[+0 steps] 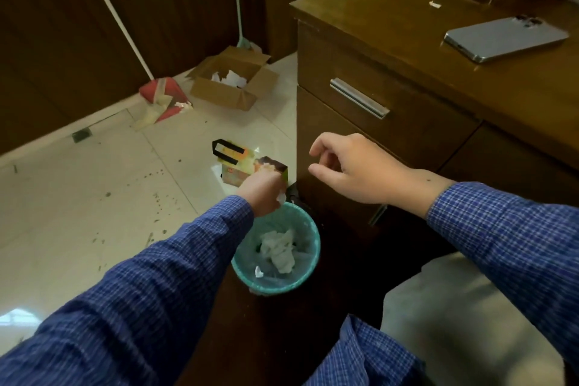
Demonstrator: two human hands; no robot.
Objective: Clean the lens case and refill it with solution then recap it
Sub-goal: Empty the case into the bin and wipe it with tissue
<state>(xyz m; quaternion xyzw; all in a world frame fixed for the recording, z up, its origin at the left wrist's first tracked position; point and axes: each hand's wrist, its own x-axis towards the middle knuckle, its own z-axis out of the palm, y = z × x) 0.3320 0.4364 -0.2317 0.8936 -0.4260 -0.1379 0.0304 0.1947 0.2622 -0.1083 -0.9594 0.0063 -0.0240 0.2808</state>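
Observation:
My left hand [261, 191] hangs over the far rim of a teal waste bin [308, 263] on the floor, its fingers curled round a small white tissue [281, 197] that peeks out below the palm. Crumpled white tissues [279, 249] lie inside the bin. My right hand [354, 169] hovers in front of the wooden cabinet [344, 50], fingers loosely bent and holding nothing. No lens case or solution bottle is in view.
A phone [504, 37] lies face down on the cabinet top. Its drawer has a metal handle [358, 98]. A small paper bag [241, 163] stands beyond the bin. An open cardboard box [233, 78] and a red dustpan [163, 95] sit by the wall.

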